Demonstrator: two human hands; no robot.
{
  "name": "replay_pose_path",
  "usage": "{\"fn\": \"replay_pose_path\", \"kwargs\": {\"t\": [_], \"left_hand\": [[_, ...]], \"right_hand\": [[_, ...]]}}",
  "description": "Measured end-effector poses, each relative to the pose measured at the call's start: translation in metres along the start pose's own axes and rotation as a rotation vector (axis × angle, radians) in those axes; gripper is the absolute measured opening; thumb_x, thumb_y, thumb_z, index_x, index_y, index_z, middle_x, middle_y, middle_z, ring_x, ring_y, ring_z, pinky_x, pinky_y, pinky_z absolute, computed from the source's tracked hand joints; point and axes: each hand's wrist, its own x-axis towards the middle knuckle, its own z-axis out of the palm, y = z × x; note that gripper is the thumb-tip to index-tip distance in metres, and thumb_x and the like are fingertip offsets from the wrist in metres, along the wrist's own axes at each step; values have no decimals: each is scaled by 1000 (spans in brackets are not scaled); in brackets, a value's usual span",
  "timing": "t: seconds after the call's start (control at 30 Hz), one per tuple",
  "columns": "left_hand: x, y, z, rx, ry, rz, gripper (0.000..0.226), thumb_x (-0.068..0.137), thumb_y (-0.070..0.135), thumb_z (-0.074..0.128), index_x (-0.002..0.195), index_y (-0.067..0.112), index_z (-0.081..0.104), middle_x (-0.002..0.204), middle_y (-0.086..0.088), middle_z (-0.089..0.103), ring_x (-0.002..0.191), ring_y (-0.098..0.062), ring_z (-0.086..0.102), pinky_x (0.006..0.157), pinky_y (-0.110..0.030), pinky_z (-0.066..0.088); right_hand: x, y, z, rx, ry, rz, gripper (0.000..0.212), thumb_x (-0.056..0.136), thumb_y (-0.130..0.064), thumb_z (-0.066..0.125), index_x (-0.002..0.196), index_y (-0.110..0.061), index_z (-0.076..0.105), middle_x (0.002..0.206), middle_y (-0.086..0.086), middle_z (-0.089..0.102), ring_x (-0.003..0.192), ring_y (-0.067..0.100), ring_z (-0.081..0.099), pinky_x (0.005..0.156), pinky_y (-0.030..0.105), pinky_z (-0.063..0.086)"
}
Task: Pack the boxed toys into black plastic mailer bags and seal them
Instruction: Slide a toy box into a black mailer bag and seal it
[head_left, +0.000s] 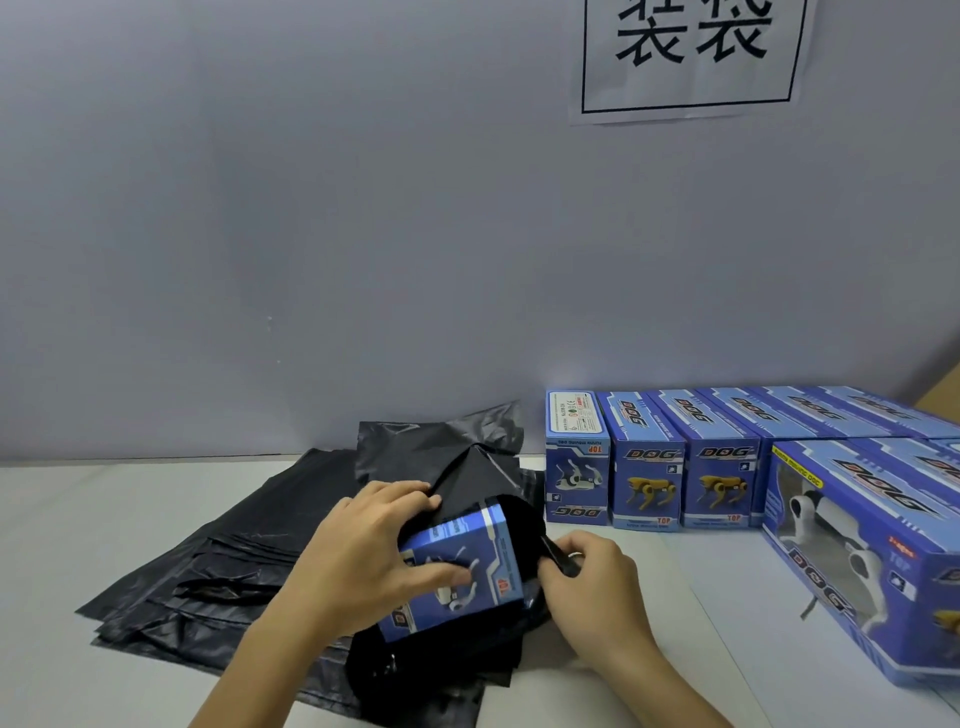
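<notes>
Gripping boxed toy (457, 566) with left hand (363, 556); right hand (587, 577) pinched mailer bag (467, 467) mouth; long axis aimed away into bag.

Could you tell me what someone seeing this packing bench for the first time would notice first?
Most striking is the blue cardboard toy-dog box at centre, partly inside a black plastic mailer bag; the left hand grips the box and the right hand pinches the bag's edge. A row of matching blue boxes lines the wall to the right, and a stack of flat black bags lies on the left.
</notes>
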Motion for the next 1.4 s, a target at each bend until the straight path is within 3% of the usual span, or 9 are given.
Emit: {"fn": "replay_pose_path", "kwargs": {"t": [0.2, 0.37, 0.5, 0.67, 0.73, 0.83, 1.1, 1.23, 1.4], "left_hand": [[3, 4, -5, -150, 198, 64, 75, 63, 76, 60, 102, 13, 71, 121, 12, 62, 113, -10, 59, 95, -40, 52], [2, 9, -3, -202, 216, 7, 87, 59, 79, 58, 121, 19, 59, 115, 19, 52, 108, -11, 57, 96, -41, 52], [2, 2, 3, -193, -41, -74, 111, 54, 83, 65, 148, 34, 31, 150, 23, 27, 141, -5, 25, 116, -34, 34], [0, -9, 9, -261, -247, -95, 124, 60, 55, 89, 153, 45, 7, 161, 22, -7, 151, -8, -9, 123, -39, 22], [0, -16, 6, -352, -266, -178, 133, 60, 44, 93, 155, 42, -1, 163, 11, 5, 151, -15, 19, 114, -35, 39], [1, -21, 6, -466, -298, -270, 133, 60, 35, 95, 156, 28, 4, 127, 11, 57, 100, 1, 66, 77, -15, 55], [5, -16, 26, -423, 47, -307, 79, 68, 18, 92, 136, 11, 51, 93, 23, 63, 82, 10, 64, 66, -8, 49], [4, -13, 37, -438, 227, -357, 38, 70, 3, 88, 94, 17, 63, 71, 24, 70, 65, 3, 67, 56, -25, 53], [5, -24, 32, -417, 251, -381, 54, 51, 36, 97, 78, 17, 55, 64, 6, 66, 58, -3, 62, 48, -16, 44]], "right_hand": [[-1, 0, -1, -32, -34, 18, 15, 89, -16, 67, 74, -20, 63, 72, -7, 67, 69, 7, 63, 57, 15, 46], [-2, -5, -1, 10, -31, 10, 18, 89, -17, 67, 72, -15, 62, 65, -5, 64, 59, -1, 59, 47, 10, 41], [-2, -4, -2, 12, -61, 38, 20, 90, -20, 66, 76, -7, 59, 63, -3, 62, 50, 4, 51, 44, 12, 38], [-5, -3, -2, -38, -82, 61, 16, 91, -28, 66, 91, -31, 50, 75, -5, 66, 63, 7, 64, 48, 14, 42], [-5, -3, -2, -35, -39, 18, 17, 92, -26, 67, 91, -34, 51, 73, -6, 65, 65, 7, 64, 49, 12, 43], [-4, -2, -2, -48, 17, -41, 12, 94, -19, 65, 85, -26, 62, 74, -11, 66, 69, 4, 63, 52, 10, 44], [-4, -1, 1, -7, 12, -71, 18, 95, -12, 60, 80, -21, 60, 74, -6, 66, 69, 8, 63, 54, 13, 47], [-1, 3, 0, -18, 57, -44, 16, 94, -12, 59, 81, -19, 60, 75, -4, 66, 70, 9, 63, 54, 16, 50], [2, 8, -2, -40, 51, 18, 13, 92, -13, 60, 87, -23, 54, 80, -5, 64, 72, 9, 64, 61, 24, 56]]}}
